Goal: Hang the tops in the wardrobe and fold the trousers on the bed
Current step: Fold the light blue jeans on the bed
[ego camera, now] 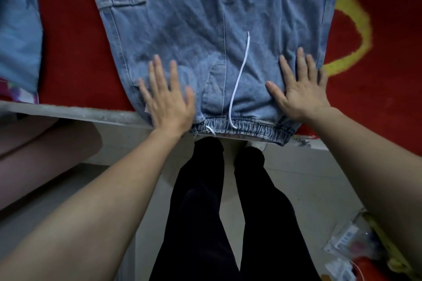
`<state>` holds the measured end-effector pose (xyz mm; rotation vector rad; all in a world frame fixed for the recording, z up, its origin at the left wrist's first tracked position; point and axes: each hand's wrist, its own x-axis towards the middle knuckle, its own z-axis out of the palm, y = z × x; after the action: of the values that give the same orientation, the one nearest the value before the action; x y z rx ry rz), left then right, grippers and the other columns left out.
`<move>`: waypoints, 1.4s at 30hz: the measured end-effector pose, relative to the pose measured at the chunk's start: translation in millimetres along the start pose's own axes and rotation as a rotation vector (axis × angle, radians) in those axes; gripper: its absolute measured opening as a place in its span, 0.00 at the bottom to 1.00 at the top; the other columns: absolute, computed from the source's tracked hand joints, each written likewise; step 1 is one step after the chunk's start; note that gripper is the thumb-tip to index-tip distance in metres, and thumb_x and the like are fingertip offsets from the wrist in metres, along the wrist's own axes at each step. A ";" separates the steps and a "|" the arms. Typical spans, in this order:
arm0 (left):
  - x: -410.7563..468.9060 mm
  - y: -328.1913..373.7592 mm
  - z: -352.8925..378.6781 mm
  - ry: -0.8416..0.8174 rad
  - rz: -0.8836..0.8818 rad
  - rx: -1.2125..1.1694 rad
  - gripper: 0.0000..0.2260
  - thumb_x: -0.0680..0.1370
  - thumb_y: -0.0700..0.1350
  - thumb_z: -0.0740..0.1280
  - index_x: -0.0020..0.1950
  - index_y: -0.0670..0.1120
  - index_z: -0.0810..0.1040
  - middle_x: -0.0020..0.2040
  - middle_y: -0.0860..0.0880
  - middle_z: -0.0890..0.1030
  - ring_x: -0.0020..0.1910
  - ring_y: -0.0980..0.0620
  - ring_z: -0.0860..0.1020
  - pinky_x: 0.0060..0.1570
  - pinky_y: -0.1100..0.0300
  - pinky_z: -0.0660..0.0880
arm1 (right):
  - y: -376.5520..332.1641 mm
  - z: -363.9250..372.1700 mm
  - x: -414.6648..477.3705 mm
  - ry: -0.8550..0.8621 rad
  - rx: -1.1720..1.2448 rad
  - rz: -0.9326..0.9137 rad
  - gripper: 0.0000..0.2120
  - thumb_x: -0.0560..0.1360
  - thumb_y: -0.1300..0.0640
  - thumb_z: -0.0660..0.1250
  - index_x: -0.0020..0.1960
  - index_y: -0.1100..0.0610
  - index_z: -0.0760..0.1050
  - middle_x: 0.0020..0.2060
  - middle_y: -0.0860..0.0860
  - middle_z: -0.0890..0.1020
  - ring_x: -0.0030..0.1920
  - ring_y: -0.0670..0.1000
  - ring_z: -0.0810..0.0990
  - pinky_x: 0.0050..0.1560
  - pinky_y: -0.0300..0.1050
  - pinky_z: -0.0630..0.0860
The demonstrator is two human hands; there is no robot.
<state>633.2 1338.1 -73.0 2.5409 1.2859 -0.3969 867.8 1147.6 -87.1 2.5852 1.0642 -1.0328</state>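
Light blue denim trousers (194,25) lie flat on the red bed cover (75,41), legs pointing away from me. Their elastic waistband (242,130) hangs slightly over the bed's near edge, and a white drawstring (239,75) trails up across the front. My left hand (167,98) rests flat on the left side near the waistband, fingers spread. Flat on the right side lies my right hand (301,89), fingers also spread. Neither hand grips the cloth.
Another light blue garment (18,29) lies on the bed at far left. A grey bed rail (80,112) runs along the near edge. My black-trousered legs (217,212) stand on the pale floor. Plastic packets (351,242) lie on the floor at lower right.
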 end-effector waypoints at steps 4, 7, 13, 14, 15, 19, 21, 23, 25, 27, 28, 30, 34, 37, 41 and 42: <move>-7.0 9.6 21.1 -0.360 0.139 0.179 0.35 0.77 0.71 0.41 0.79 0.56 0.35 0.78 0.43 0.32 0.77 0.41 0.33 0.71 0.30 0.38 | 8.5 1.4 -1.4 -0.001 -0.064 -0.050 0.39 0.76 0.26 0.40 0.80 0.43 0.39 0.80 0.51 0.36 0.80 0.54 0.37 0.77 0.64 0.40; -2.2 21.1 18.3 -0.398 0.061 0.196 0.36 0.78 0.69 0.45 0.79 0.54 0.36 0.78 0.41 0.32 0.77 0.39 0.33 0.70 0.29 0.37 | 12.2 -10.1 0.7 0.081 0.079 -0.074 0.34 0.79 0.30 0.49 0.80 0.44 0.53 0.80 0.54 0.51 0.78 0.57 0.51 0.75 0.62 0.51; -34.7 101.3 17.2 0.188 0.287 -0.103 0.20 0.76 0.50 0.62 0.65 0.44 0.73 0.66 0.40 0.67 0.63 0.41 0.67 0.61 0.42 0.65 | 43.8 -51.1 25.4 0.437 0.524 0.166 0.24 0.80 0.47 0.61 0.71 0.59 0.68 0.64 0.60 0.72 0.65 0.58 0.72 0.67 0.47 0.66; -40.8 121.8 18.9 0.186 0.370 -0.157 0.16 0.75 0.50 0.63 0.60 0.44 0.76 0.60 0.41 0.69 0.57 0.41 0.70 0.56 0.44 0.69 | 50.2 -56.6 32.2 0.417 0.569 0.221 0.24 0.80 0.47 0.62 0.71 0.58 0.68 0.63 0.57 0.73 0.64 0.55 0.73 0.67 0.45 0.66; -46.5 140.9 20.2 0.131 0.435 -0.187 0.14 0.75 0.50 0.64 0.56 0.44 0.77 0.56 0.41 0.71 0.52 0.40 0.72 0.50 0.45 0.71 | 54.9 -62.1 39.0 0.381 0.650 0.259 0.24 0.80 0.47 0.63 0.72 0.58 0.68 0.60 0.54 0.75 0.61 0.51 0.74 0.65 0.40 0.68; -57.8 197.8 33.7 -0.280 0.334 -0.052 0.29 0.74 0.69 0.61 0.63 0.47 0.72 0.60 0.44 0.71 0.60 0.42 0.70 0.56 0.46 0.69 | 68.2 -73.3 59.8 0.179 0.890 0.238 0.22 0.79 0.46 0.66 0.67 0.57 0.75 0.59 0.49 0.80 0.58 0.46 0.79 0.61 0.37 0.76; -52.5 213.9 35.2 -0.317 0.223 0.019 0.37 0.68 0.75 0.62 0.64 0.47 0.70 0.61 0.45 0.70 0.61 0.43 0.68 0.58 0.46 0.68 | 70.2 -71.0 65.7 0.120 0.925 0.211 0.20 0.78 0.45 0.68 0.65 0.56 0.76 0.58 0.48 0.81 0.57 0.46 0.80 0.60 0.40 0.78; -46.7 226.6 36.0 -0.289 0.159 0.061 0.39 0.66 0.74 0.66 0.63 0.47 0.69 0.61 0.45 0.70 0.62 0.45 0.68 0.57 0.47 0.69 | 71.5 -67.2 70.7 0.111 0.954 0.215 0.20 0.77 0.45 0.70 0.64 0.55 0.76 0.57 0.47 0.81 0.55 0.44 0.81 0.57 0.38 0.78; -43.9 237.6 38.8 -0.274 0.124 0.127 0.37 0.67 0.70 0.70 0.63 0.46 0.67 0.61 0.45 0.69 0.62 0.45 0.68 0.56 0.47 0.70 | 72.6 -64.0 75.1 0.122 0.962 0.223 0.17 0.77 0.46 0.69 0.62 0.54 0.77 0.54 0.46 0.82 0.49 0.42 0.81 0.49 0.32 0.78; -45.3 247.8 42.8 -0.285 0.079 0.171 0.35 0.67 0.67 0.72 0.63 0.45 0.67 0.61 0.44 0.69 0.61 0.45 0.68 0.54 0.47 0.71 | 71.0 -62.8 75.4 0.146 0.982 0.233 0.12 0.80 0.50 0.67 0.60 0.54 0.77 0.51 0.46 0.82 0.45 0.41 0.80 0.44 0.31 0.78; -46.4 252.0 43.3 -0.290 0.056 0.176 0.34 0.68 0.64 0.72 0.63 0.44 0.67 0.61 0.44 0.69 0.61 0.45 0.68 0.54 0.47 0.71 | 71.5 -60.9 76.0 0.168 0.988 0.238 0.10 0.80 0.52 0.66 0.59 0.54 0.77 0.51 0.47 0.82 0.45 0.42 0.81 0.44 0.32 0.79; -45.6 254.0 43.2 -0.276 0.046 0.167 0.28 0.71 0.58 0.72 0.64 0.44 0.69 0.62 0.44 0.70 0.61 0.44 0.69 0.53 0.47 0.72 | 70.8 -59.3 72.7 0.208 0.984 0.247 0.06 0.80 0.53 0.64 0.55 0.52 0.77 0.51 0.47 0.83 0.46 0.44 0.81 0.43 0.34 0.79; -28.0 232.4 26.3 -0.339 0.071 -0.050 0.19 0.74 0.53 0.67 0.60 0.45 0.76 0.59 0.44 0.76 0.59 0.42 0.74 0.49 0.52 0.72 | 61.9 -67.4 71.2 0.203 1.048 0.277 0.09 0.80 0.56 0.63 0.41 0.50 0.76 0.42 0.47 0.83 0.39 0.44 0.80 0.39 0.39 0.79; -17.3 205.1 -1.1 -0.553 0.008 -0.395 0.08 0.71 0.50 0.68 0.38 0.46 0.80 0.36 0.50 0.80 0.39 0.49 0.77 0.37 0.60 0.68 | 48.9 -80.0 66.5 0.185 1.206 0.317 0.05 0.78 0.57 0.65 0.44 0.51 0.77 0.43 0.48 0.83 0.41 0.46 0.83 0.40 0.41 0.81; -19.2 156.3 -40.3 -0.698 -0.113 -0.872 0.09 0.71 0.36 0.67 0.31 0.43 0.76 0.25 0.52 0.70 0.26 0.56 0.67 0.29 0.65 0.64 | 17.1 -95.3 73.8 0.204 1.251 0.311 0.19 0.77 0.42 0.67 0.60 0.53 0.71 0.54 0.47 0.79 0.50 0.46 0.79 0.48 0.43 0.78; -22.2 142.4 -47.5 -0.711 -0.133 -0.946 0.06 0.70 0.34 0.67 0.33 0.42 0.78 0.26 0.51 0.71 0.27 0.55 0.68 0.30 0.65 0.65 | 7.2 -100.8 78.3 0.228 1.256 0.309 0.19 0.76 0.42 0.67 0.60 0.53 0.72 0.55 0.48 0.79 0.52 0.47 0.80 0.52 0.45 0.79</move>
<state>742.2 1257.1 -5.2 1.3516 0.9996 -0.4958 966.8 1225.0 -63.7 3.6550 -0.1570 -1.6864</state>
